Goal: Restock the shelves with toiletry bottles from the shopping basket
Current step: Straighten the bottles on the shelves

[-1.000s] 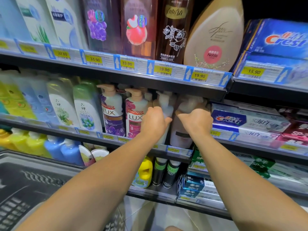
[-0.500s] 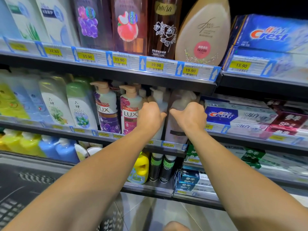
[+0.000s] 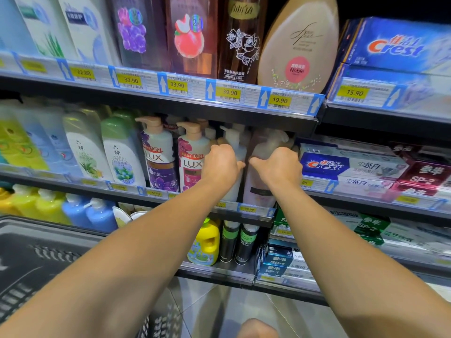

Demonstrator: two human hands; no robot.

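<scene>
Both arms reach to the middle shelf [image 3: 253, 211]. My left hand [image 3: 220, 164] grips a white pump bottle [image 3: 234, 189] that stands on the shelf beside the pink LUX bottle [image 3: 191, 162]. My right hand [image 3: 280, 167] grips a pale pink pump bottle [image 3: 257, 191] just right of the white one. Both bottles stand upright at the shelf's right end, their pump heads under the upper shelf. The dark shopping basket [image 3: 36, 259] fills the lower left; its contents are not visible.
The upper shelf [image 3: 170, 103] hangs close above the pump heads. Crest toothpaste boxes [image 3: 341, 167] lie right of the pink bottle. A purple LUX bottle [image 3: 158, 159] and green-capped bottles [image 3: 122, 154] stand to the left. Yellow and black bottles [image 3: 207, 242] fill the shelf below.
Both hands stay on the two pump bottles. The view has shifted slightly, and the hands and bottles keep the same place on the shelf.
</scene>
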